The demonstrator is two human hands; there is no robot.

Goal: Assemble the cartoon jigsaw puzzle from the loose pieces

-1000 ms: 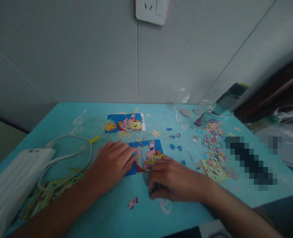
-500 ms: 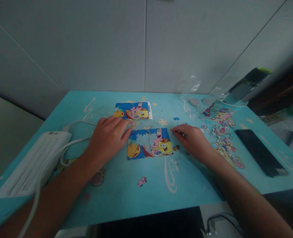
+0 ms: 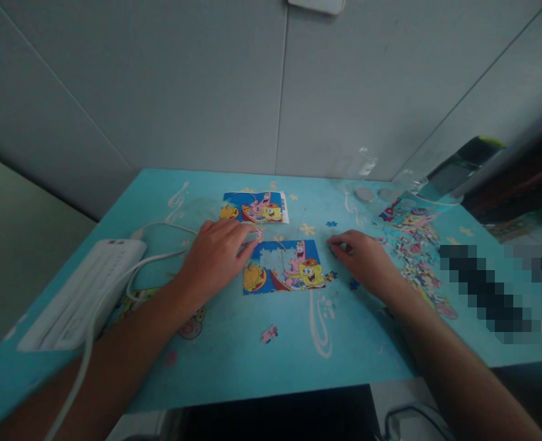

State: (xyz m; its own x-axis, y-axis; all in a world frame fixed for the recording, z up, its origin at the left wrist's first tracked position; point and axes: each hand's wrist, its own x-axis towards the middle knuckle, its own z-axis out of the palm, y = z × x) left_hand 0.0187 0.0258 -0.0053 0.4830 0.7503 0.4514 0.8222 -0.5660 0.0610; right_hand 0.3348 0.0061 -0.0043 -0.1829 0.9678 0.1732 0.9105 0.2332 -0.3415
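Observation:
A partly assembled jigsaw puzzle [image 3: 316,275] with cartoon figures lies flat mid-table; a gap shows in its upper left. My left hand [image 3: 220,251] is at its upper-left corner, a small pink puzzle piece [image 3: 258,234] between thumb and fingertips. Just right of the puzzle, my right hand [image 3: 360,252] has thumb and fingers pinched; what they hold, if anything, is too small to make out. A picture card [image 3: 271,211] with the same image lies behind the puzzle. One loose pink piece [image 3: 269,334] lies in front, and a blue piece [image 3: 332,223] behind my right hand.
Many loose pieces [image 3: 420,263] are heaped at the right, beside a clear container [image 3: 436,205]. A white power strip [image 3: 84,285] with cables stands at the left. Round lids [image 3: 364,195] lie near the wall; a pixelated dark object [image 3: 486,294] lies far right.
The view has shifted slightly, moving the table right in the picture. My left hand has moved a little to the right with the pink piece at its fingertips. My right hand remains pinched beside the puzzle.

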